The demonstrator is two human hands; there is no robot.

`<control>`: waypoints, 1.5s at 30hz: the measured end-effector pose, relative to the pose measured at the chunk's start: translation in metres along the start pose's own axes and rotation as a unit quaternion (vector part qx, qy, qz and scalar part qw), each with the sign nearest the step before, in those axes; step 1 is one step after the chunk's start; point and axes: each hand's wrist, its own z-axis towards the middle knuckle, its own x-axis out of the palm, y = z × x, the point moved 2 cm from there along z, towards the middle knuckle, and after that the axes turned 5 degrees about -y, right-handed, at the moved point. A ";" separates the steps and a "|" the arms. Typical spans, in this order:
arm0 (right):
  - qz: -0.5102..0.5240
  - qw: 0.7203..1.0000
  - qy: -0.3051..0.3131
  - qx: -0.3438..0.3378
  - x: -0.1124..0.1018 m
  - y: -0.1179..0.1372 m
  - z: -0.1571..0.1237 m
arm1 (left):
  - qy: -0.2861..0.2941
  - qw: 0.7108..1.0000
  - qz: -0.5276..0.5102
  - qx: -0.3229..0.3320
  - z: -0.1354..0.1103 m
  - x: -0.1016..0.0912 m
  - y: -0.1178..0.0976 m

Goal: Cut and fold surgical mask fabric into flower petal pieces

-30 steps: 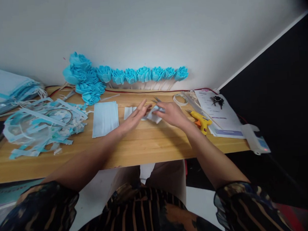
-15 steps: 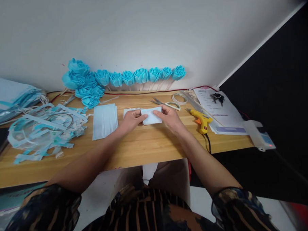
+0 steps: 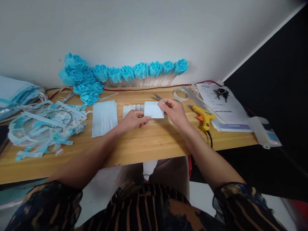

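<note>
A small folded piece of pale blue mask fabric [image 3: 153, 110] is held above the wooden table between my two hands. My left hand [image 3: 135, 119] pinches its lower left corner. The fingers of my right hand [image 3: 172, 109] grip its upper right corner. Behind my left hand, a pleated pale piece [image 3: 129, 109] lies partly covered. To the left rests a stack of flat light blue sheets [image 3: 104, 118]. The scissors [image 3: 157, 97] lie just beyond the folded fabric, their handles mostly hidden by my right hand.
Blue fabric flowers [image 3: 141, 70] on sticks line the wall. Cut scraps [image 3: 49, 123] and bagged masks [image 3: 12, 96] fill the left side. At right are a tape roll [image 3: 181, 94], a yellow glue gun [image 3: 204, 117], papers [image 3: 220, 109], keys [image 3: 221, 93] and a white device [image 3: 265, 132].
The folded fabric has turned to show a squarer face. My left thumb has slid to its lower edge, and my right hand has moved slightly up and right. The view shifted a little.
</note>
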 end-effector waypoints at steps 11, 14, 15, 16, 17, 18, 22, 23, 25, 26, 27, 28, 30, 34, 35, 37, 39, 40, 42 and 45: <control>-0.049 0.985 0.111 0.120 -0.009 -0.032 -0.001 | -0.090 0.992 -0.029 0.082 0.004 -0.011 0.004; -0.113 0.986 0.106 0.058 -0.003 -0.032 0.001 | -0.081 0.981 0.060 0.163 0.003 -0.003 0.009; -0.135 0.985 0.104 0.031 -0.002 -0.031 0.002 | -0.070 0.973 0.111 0.193 0.002 0.001 0.011; -0.157 0.982 0.100 0.005 -0.001 -0.031 0.003 | -0.058 0.960 0.164 0.220 0.002 0.003 0.012; -0.178 0.979 0.098 -0.018 0.000 -0.030 0.004 | -0.046 0.945 0.212 0.245 0.002 0.006 0.013; -0.198 0.975 0.095 -0.035 0.001 -0.030 0.005 | -0.034 0.931 0.251 0.264 0.002 0.008 0.015; -0.255 0.961 0.088 -0.058 0.003 -0.029 0.007 | 0.008 0.897 0.339 0.285 0.000 0.013 0.017; -0.270 0.957 0.089 -0.058 0.002 -0.028 0.007 | 0.012 0.892 0.352 0.283 -0.001 0.014 0.016; -0.311 0.944 0.084 -0.066 -0.001 -0.021 0.003 | 0.016 0.885 0.372 0.279 -0.004 0.015 0.014; -0.336 0.935 0.076 -0.081 -0.003 -0.017 0.001 | 0.016 0.882 0.380 0.277 -0.004 0.016 0.013; -0.359 0.925 0.067 -0.104 -0.005 -0.011 -0.002 | 0.016 0.880 0.386 0.277 -0.005 0.017 0.012; -0.379 0.914 0.055 -0.137 -0.008 -0.005 -0.006 | 0.016 0.878 0.390 0.278 -0.006 0.018 0.012; -0.396 0.896 0.079 -0.185 -0.011 0.003 -0.013 | 0.016 0.874 0.393 0.285 -0.007 0.019 0.011; -0.428 0.864 0.186 -0.189 -0.009 -0.001 -0.023 | 0.021 0.871 0.397 0.290 -0.007 0.017 0.011; -0.435 0.861 0.188 -0.183 -0.010 -0.005 -0.025 | 0.021 0.872 0.397 0.285 -0.007 0.017 0.012; -0.442 0.862 0.173 -0.176 -0.013 -0.012 -0.028 | 0.019 0.875 0.399 0.274 -0.007 0.015 0.014; -0.434 0.869 0.159 -0.175 -0.020 -0.015 -0.031 | 0.014 0.874 0.406 0.265 -0.007 0.014 0.016; -0.424 0.875 0.157 -0.173 -0.024 -0.014 -0.031 | 0.013 0.872 0.413 0.263 -0.007 0.015 0.017; -0.400 0.887 0.157 -0.166 -0.031 -0.007 -0.028 | 0.010 0.867 0.425 0.261 -0.007 0.015 0.017; -0.385 0.902 0.101 -0.170 -0.031 0.016 -0.010 | 0.016 0.863 0.430 0.265 -0.007 0.018 0.014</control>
